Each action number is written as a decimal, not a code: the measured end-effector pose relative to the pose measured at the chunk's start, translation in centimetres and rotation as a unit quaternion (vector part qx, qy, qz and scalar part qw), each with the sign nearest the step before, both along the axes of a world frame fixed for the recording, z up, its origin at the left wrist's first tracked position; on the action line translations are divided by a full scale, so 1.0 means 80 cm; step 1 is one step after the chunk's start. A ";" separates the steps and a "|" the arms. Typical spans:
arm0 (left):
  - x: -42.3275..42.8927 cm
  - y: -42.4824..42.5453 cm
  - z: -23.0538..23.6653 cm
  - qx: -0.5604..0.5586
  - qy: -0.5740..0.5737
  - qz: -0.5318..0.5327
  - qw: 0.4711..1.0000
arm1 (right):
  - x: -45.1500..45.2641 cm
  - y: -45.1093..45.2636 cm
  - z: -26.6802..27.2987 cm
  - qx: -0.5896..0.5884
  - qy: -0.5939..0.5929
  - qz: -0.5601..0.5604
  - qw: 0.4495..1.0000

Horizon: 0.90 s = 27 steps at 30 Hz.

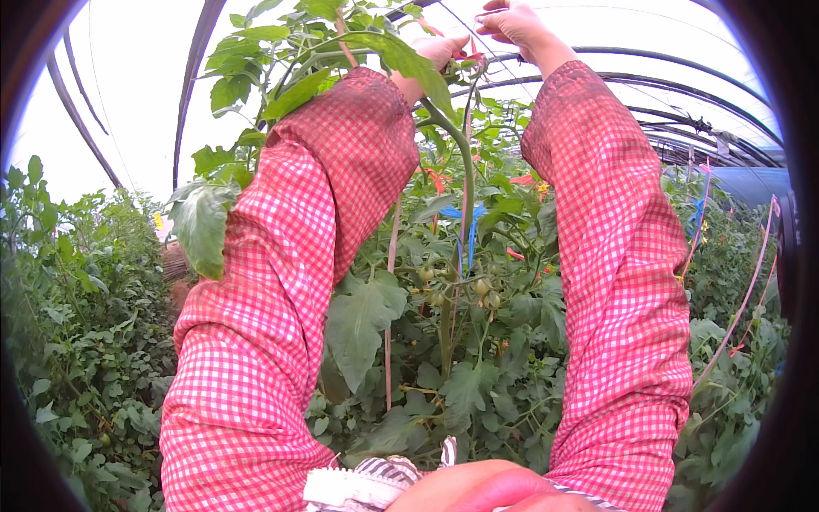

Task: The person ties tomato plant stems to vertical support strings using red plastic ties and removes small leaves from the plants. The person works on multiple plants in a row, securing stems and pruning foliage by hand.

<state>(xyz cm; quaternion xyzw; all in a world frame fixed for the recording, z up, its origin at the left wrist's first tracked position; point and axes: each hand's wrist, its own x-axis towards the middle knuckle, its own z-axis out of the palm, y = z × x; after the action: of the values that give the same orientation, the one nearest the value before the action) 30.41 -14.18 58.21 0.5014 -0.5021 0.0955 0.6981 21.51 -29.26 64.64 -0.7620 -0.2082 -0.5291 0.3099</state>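
Note:
Both arms reach up in red-and-white checked sleeves. My left hand (436,52), partly behind a leaf, has its fingertips closed on a red plastic strip (470,56) beside the top of a tomato plant. My right hand (521,29) is raised a little higher to the right, fingers bent together at the frame's top edge; whether a thin strand is between them is unclear. Below, the thick tomato stem (469,173) curves down between my forearms. A blue tie (472,221) circles it, above small green tomatoes (481,287).
A pale pink hanging strip (391,307) runs down beside the stem. Dense tomato foliage (89,307) stands on the left, with more on the right around a slanting pink string (745,301). Dark greenhouse hoops (691,67) arch overhead. A large leaf (203,224) overlaps my left sleeve.

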 end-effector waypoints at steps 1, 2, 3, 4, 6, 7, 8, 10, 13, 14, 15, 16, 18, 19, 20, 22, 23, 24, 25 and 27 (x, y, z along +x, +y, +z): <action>-0.006 -0.008 -0.008 -0.036 0.036 -0.128 0.991 | -0.001 0.000 0.000 0.001 0.009 -0.005 1.000; -0.010 -0.006 -0.011 -0.027 0.033 -0.103 0.994 | -0.001 0.002 0.000 0.003 0.018 -0.008 1.000; -0.013 -0.004 -0.014 -0.025 0.028 -0.074 0.997 | -0.003 0.002 0.000 0.005 0.028 -0.012 1.000; -0.017 -0.003 -0.017 -0.035 0.006 -0.083 0.996 | -0.004 0.003 0.000 0.008 0.038 -0.014 0.999; -0.020 -0.001 -0.026 -0.067 -0.025 -0.069 0.995 | -0.005 0.003 0.002 0.019 0.063 -0.014 0.998; -0.022 0.001 -0.027 -0.057 -0.039 -0.047 0.996 | -0.005 0.003 0.004 0.024 0.080 -0.017 0.996; -0.024 0.001 -0.029 -0.047 -0.054 -0.026 0.997 | -0.005 0.000 0.004 0.029 0.100 -0.022 0.994; -0.028 0.001 -0.031 -0.054 -0.060 -0.024 0.996 | 0.001 -0.003 0.010 0.032 0.157 -0.031 0.987; -0.034 0.003 -0.032 -0.053 -0.076 0.021 0.995 | 0.010 -0.011 0.019 0.034 0.237 -0.033 0.970; -0.036 0.005 -0.033 -0.050 -0.087 0.024 0.995 | 0.013 -0.013 0.021 0.039 0.266 -0.028 0.963; -0.037 0.005 -0.034 -0.049 -0.087 0.035 0.994 | 0.014 -0.015 0.023 0.045 0.295 -0.023 0.954; -0.038 0.005 -0.034 -0.048 -0.088 0.046 0.994 | 0.017 -0.016 0.020 0.046 0.256 -0.040 0.965; -0.037 0.004 -0.035 -0.045 -0.081 0.051 0.994 | 0.015 -0.015 0.019 0.028 0.309 -0.052 0.949; -0.036 0.003 -0.036 -0.048 -0.080 0.053 0.994 | 0.012 -0.012 0.018 0.020 0.335 -0.057 0.940; -0.034 0.003 -0.036 -0.049 -0.081 0.052 0.994 | 0.012 -0.007 0.013 0.035 0.300 -0.101 0.948; -0.031 0.003 -0.036 -0.054 -0.110 0.120 0.985 | 0.002 0.001 0.008 0.007 0.296 -0.149 0.944; -0.030 0.005 -0.035 -0.059 -0.125 0.147 0.979 | -0.004 0.004 0.007 -0.006 0.293 -0.172 0.941; -0.030 0.007 -0.034 -0.068 -0.137 0.179 0.972 | -0.012 0.002 0.003 -0.056 0.287 -0.111 0.950; -0.031 0.009 -0.033 -0.061 -0.133 0.213 0.966 | -0.019 0.000 -0.002 -0.102 0.283 -0.043 0.953; -0.036 0.019 -0.032 -0.038 -0.208 0.294 0.932 | -0.019 0.007 -0.001 -0.104 0.278 -0.045 0.954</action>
<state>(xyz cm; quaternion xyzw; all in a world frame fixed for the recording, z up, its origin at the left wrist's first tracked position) 27.49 -12.65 55.66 0.5687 -0.4618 0.4178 0.5374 19.99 -28.74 64.52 -0.9155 -0.1330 -0.2852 0.2506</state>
